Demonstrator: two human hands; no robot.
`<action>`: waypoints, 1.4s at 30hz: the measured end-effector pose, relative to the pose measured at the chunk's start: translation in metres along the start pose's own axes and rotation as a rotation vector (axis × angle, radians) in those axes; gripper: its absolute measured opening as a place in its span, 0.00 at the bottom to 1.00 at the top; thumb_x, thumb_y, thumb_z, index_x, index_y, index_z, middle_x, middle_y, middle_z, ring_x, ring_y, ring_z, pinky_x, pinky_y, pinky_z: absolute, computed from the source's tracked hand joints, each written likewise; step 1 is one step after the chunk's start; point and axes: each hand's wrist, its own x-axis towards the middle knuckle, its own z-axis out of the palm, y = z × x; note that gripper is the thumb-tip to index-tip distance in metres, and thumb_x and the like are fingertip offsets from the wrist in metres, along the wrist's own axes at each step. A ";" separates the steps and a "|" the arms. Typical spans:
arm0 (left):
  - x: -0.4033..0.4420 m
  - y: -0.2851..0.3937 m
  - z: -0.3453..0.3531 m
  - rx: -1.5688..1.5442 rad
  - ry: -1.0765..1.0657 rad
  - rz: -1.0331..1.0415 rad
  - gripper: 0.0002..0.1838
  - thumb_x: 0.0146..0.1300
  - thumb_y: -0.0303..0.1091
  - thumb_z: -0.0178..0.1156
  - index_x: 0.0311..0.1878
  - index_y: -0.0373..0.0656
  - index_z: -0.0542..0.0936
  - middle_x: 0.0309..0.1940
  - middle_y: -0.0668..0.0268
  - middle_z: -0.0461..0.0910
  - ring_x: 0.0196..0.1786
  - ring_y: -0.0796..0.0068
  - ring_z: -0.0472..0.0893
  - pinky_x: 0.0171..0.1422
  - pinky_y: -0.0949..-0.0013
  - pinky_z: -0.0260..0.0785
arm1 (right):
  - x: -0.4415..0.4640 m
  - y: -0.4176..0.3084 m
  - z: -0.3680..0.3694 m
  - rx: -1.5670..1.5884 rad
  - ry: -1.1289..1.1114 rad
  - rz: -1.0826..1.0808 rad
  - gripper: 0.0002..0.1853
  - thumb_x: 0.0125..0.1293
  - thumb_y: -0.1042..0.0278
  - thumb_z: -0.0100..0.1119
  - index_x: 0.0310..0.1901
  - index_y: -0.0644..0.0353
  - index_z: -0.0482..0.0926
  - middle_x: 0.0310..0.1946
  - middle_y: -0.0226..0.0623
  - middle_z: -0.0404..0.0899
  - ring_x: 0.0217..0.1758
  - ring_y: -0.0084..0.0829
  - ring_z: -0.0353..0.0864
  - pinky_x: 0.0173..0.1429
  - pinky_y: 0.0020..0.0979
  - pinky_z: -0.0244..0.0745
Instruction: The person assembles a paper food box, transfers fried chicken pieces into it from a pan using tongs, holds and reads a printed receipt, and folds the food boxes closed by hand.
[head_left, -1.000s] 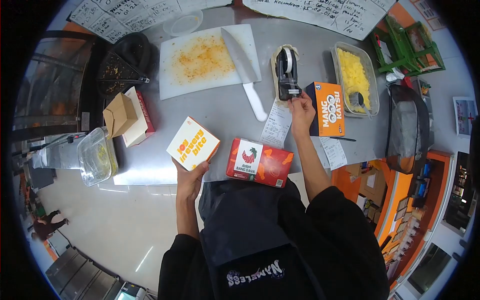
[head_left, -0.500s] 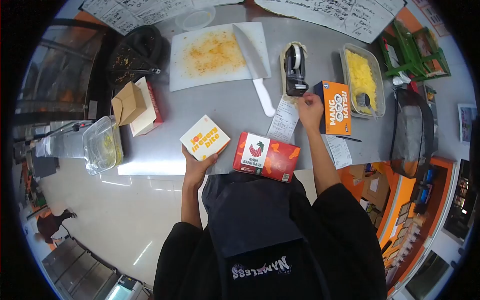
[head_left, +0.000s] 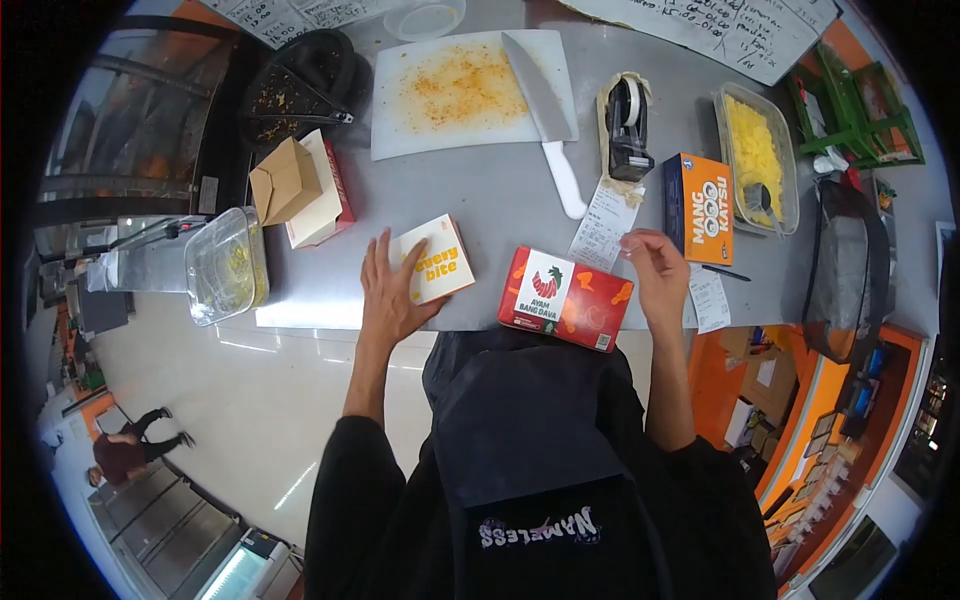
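Note:
My left hand [head_left: 392, 298] lies at the left side of a small white box [head_left: 440, 262] with yellow lettering. Its fingers are spread, and one reaches over the box top. My right hand [head_left: 660, 278] hovers just right of a red printed box [head_left: 585, 300], with thumb and fingertips pinched together. Whatever is between them is too small to make out. Beyond that hand, a black tape dispenser [head_left: 628, 135] stands above a printed receipt [head_left: 606, 222]. An orange box [head_left: 697, 210] is to the right of the receipt.
A knife [head_left: 545, 110] lies across the stained cutting board [head_left: 400, 140]. Opened cartons [head_left: 325, 205] and a clear tub [head_left: 215, 290] are at left. A container of yellow shreds [head_left: 755, 150] and a second receipt [head_left: 709, 300] are at right. Another person [head_left: 125, 450] is far off, lower left.
My right hand has pulled back from the tape dispenser toward the red box. My left hand has gone from gripping the white box's near corner to lying spread at its left side.

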 end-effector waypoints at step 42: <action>0.047 -0.046 -0.027 -0.839 -0.186 0.094 0.42 0.43 0.28 0.75 0.64 0.48 0.65 0.65 0.47 0.53 0.70 0.50 0.58 0.73 0.54 0.57 | -0.079 -0.001 0.227 0.240 0.014 0.133 0.06 0.66 0.75 0.61 0.43 0.66 0.82 0.35 0.30 0.81 0.35 0.17 0.75 0.39 0.20 0.72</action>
